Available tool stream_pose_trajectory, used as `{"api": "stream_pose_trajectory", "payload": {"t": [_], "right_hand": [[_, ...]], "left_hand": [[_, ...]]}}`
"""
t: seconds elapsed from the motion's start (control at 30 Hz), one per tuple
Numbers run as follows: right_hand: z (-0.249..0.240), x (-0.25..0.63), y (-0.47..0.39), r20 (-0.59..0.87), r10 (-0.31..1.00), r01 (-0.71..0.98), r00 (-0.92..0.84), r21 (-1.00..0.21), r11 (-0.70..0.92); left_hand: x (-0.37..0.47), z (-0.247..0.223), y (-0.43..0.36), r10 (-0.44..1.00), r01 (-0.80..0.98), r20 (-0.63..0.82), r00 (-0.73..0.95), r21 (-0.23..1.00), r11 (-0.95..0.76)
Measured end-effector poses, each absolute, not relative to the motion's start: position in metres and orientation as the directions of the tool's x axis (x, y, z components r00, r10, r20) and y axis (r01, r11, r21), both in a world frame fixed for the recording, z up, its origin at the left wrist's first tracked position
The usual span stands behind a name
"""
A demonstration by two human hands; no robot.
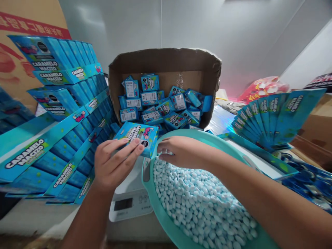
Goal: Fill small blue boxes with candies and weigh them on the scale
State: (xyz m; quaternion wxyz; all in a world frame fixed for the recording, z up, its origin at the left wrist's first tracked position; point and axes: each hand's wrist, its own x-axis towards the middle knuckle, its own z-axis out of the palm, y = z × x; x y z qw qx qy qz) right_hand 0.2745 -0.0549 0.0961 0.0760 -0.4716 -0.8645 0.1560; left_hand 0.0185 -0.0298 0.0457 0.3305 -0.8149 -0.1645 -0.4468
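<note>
My left hand [118, 160] holds a blue candy box [138, 135], with the fingers laid across its printed face. Beside it, my right hand [172, 148] is over the upper left rim of a teal basin [160, 211], its fingers curled close to the box's right end; what they hold, if anything, is hidden. Small pale blue and white candies [202, 204] fill much of the basin. A white digital scale [132, 207] lies left of the basin, below the held box. Behind both hands, a brown carton [166, 58] contains many loose blue boxes [149, 98].
Stacked blue display trays [46, 145] rise at the left, before a large printed carton [52, 14]. On the right, a fan of flat blue packets [275, 117] stands by an open tray [259, 155]. Blue wrapped items [308, 180] lie at the far right.
</note>
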Motion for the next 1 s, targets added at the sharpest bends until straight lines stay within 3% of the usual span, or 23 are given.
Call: {"api": "stream_pose_trajectory", "payload": {"t": [0.17, 0.27, 0.37, 0.77, 0.87, 0.93, 1.0], "right_hand": [[0.108, 0.283, -0.053, 0.104, 0.903, 0.863, -0.416, -0.27, 0.428], [0.108, 0.283, -0.05, 0.21, 0.888, 0.852, -0.41, -0.261, 0.455], [0.103, 0.282, -0.047, 0.19, 0.873, 0.842, -0.449, -0.236, 0.485], [0.098, 0.277, -0.049, 0.218, 0.881, 0.791, -0.419, -0.389, 0.472], [0.097, 0.278, -0.049, 0.233, 0.88, 0.765, -0.415, -0.434, 0.476], [0.096, 0.279, -0.049, 0.222, 0.891, 0.775, -0.395, -0.441, 0.453], [0.096, 0.279, -0.05, 0.166, 0.908, 0.807, -0.383, -0.419, 0.417]], "left_hand": [[0.016, 0.052, -0.032, -0.058, 0.625, 0.868, 0.492, -0.399, -0.67], [0.029, 0.049, -0.039, -0.025, 0.565, 0.817, 0.576, -0.42, -0.711], [0.042, 0.043, -0.045, 0.024, 0.5, 0.76, 0.65, -0.404, -0.766], [0.039, 0.041, -0.04, 0.13, 0.544, 0.79, 0.599, -0.282, -0.79], [0.038, 0.045, -0.04, 0.293, 0.613, 0.841, 0.455, -0.057, -0.788], [0.035, 0.047, -0.038, 0.515, 0.629, 0.805, 0.296, 0.241, -0.739], [0.029, 0.048, -0.033, 0.728, 0.534, 0.662, 0.176, 0.558, -0.636]]}}
